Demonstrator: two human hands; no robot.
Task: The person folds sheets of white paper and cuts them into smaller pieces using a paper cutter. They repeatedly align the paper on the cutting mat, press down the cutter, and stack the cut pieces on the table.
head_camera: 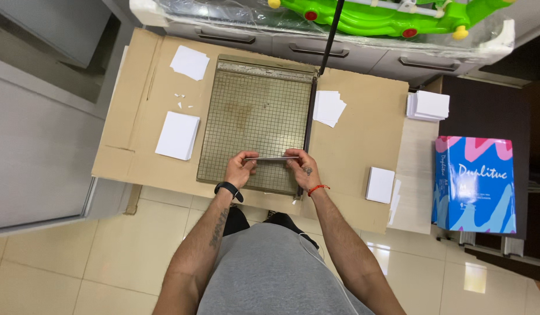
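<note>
A guillotine paper cutter (pixel 255 111) with a gridded olive base lies on a cardboard sheet (pixel 351 151). Its black blade arm (pixel 331 32) stands raised along the right edge. Over the near part of the grid I hold a thin stack of white paper (pixel 272 158) edge-on. My left hand (pixel 241 169) grips its left end and my right hand (pixel 301 167) grips its right end. A black wristband sits on my left wrist, a red cord on my right.
White paper stacks lie left of the cutter (pixel 178 135), at the top left (pixel 190 62), right of the blade (pixel 328 107), near right (pixel 379 185) and far right (pixel 428 105). A blue-pink paper ream pack (pixel 474 184) stands right. Grey drawers (pixel 316 49) and a green toy (pixel 386 17) sit behind.
</note>
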